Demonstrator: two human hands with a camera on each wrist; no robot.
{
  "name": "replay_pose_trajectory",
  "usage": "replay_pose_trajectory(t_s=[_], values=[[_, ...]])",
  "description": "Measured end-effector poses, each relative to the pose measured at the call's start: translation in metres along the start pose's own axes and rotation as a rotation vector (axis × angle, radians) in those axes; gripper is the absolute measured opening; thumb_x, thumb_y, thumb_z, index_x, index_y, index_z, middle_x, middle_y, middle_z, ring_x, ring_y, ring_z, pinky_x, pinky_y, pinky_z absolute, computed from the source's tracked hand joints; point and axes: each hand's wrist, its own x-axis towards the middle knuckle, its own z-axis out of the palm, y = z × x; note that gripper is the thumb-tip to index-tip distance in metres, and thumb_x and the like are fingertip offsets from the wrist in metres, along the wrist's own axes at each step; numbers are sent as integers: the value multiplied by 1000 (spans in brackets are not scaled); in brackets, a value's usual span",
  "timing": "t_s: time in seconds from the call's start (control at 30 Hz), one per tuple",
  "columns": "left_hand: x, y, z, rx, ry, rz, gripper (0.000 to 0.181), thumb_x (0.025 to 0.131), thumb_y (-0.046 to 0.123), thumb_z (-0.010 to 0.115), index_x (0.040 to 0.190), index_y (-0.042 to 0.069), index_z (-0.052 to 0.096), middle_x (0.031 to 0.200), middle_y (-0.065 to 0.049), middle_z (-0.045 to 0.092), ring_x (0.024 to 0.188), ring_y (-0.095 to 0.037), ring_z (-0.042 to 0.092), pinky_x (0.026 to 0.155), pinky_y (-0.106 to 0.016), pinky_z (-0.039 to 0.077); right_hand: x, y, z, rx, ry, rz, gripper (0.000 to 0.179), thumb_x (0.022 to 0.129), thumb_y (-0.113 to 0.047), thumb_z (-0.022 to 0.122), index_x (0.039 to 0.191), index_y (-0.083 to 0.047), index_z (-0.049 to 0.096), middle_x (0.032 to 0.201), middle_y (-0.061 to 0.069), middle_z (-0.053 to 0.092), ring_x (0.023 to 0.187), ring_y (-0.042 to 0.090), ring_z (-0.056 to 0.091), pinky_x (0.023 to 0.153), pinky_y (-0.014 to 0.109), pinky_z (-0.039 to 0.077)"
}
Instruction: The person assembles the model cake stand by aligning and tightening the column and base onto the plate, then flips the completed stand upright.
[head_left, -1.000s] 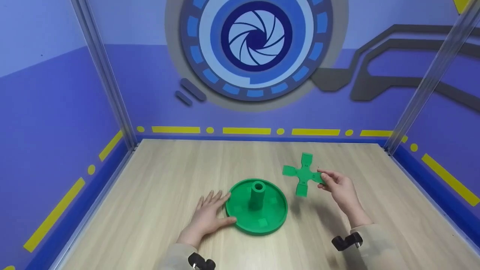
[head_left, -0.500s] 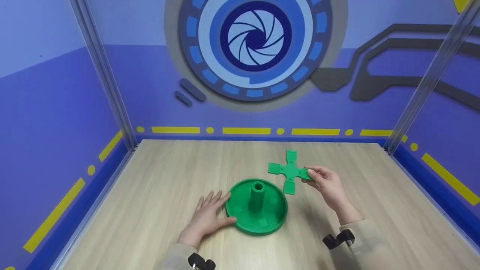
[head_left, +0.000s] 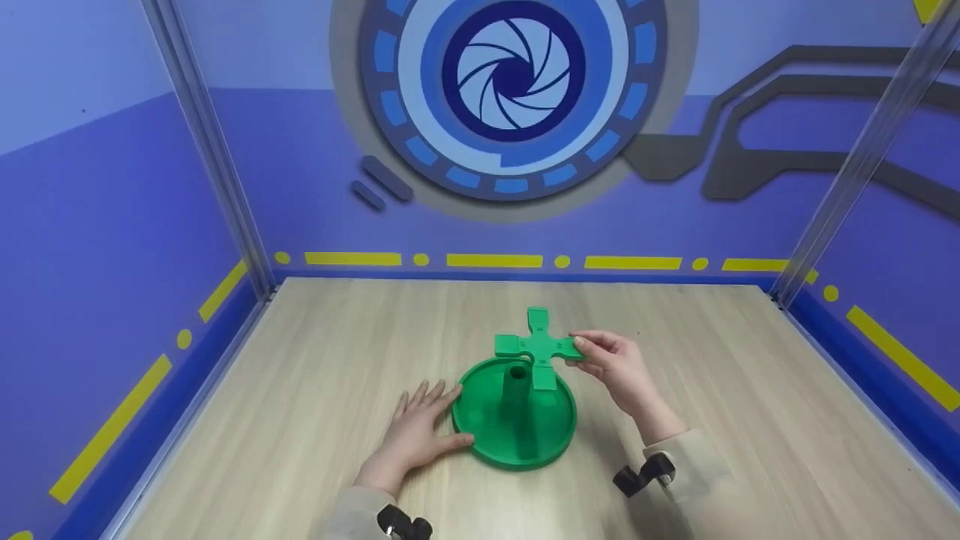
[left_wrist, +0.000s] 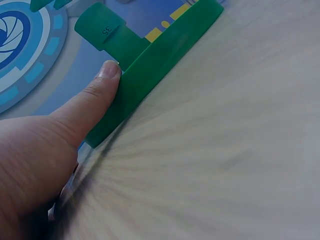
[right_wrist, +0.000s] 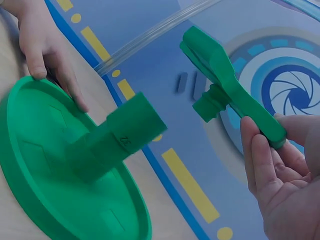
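A round green tray (head_left: pixel 480 442) with a raised rim lies on the table, an upright hollow post (right_wrist: pixel 120 137) at its middle. My left hand (head_left: pixel 416 431) rests beside it, fingers spread, fingertips and thumb touching the rim; in the left wrist view the thumb (left_wrist: pixel 92 97) presses the rim's side. My right hand (head_left: pixel 619 375) pinches a flat green cross-shaped piece (head_left: pixel 540 346) by one arm, between thumb and fingers. In the head view, the cross overlaps the tray's far right part, near the post's top. From the right wrist, the cross (right_wrist: pixel 220 70) appears apart from the post.
Light wood-grain table (head_left: pixel 315 360) surrounds the tray. Blue printed walls (head_left: pixel 315 172) close off the back and sides, with metal posts (head_left: pixel 217 165) at the corners. Black wrist mounts (head_left: pixel 643 474) sit on both sleeves.
My right hand has carried the cross-shaped piece leftward, from right of the tray to over its far side near the post. The left hand and tray have stayed in place.
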Motion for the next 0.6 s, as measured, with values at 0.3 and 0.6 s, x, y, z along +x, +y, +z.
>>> replay_pose_trajectory(t_s=[0.3, 0.6], values=[[0, 1, 0, 0, -7, -4, 96, 82, 72, 70, 159, 22, 41, 167, -16, 35, 159, -44, 19, 130, -66, 7, 5, 9, 11, -5, -48, 40, 38, 104, -16, 62, 130, 11, 62, 98, -4, 74, 86, 9, 74, 87, 23, 63], [0, 0, 0, 1, -1, -2, 96, 82, 72, 70, 158, 21, 42, 167, -17, 35, 158, -45, 19, 129, -66, 7, 4, 16, 14, -15, -78, 62, 40, 103, -17, 64, 131, 11, 61, 104, -2, 74, 90, 9, 74, 88, 23, 63]])
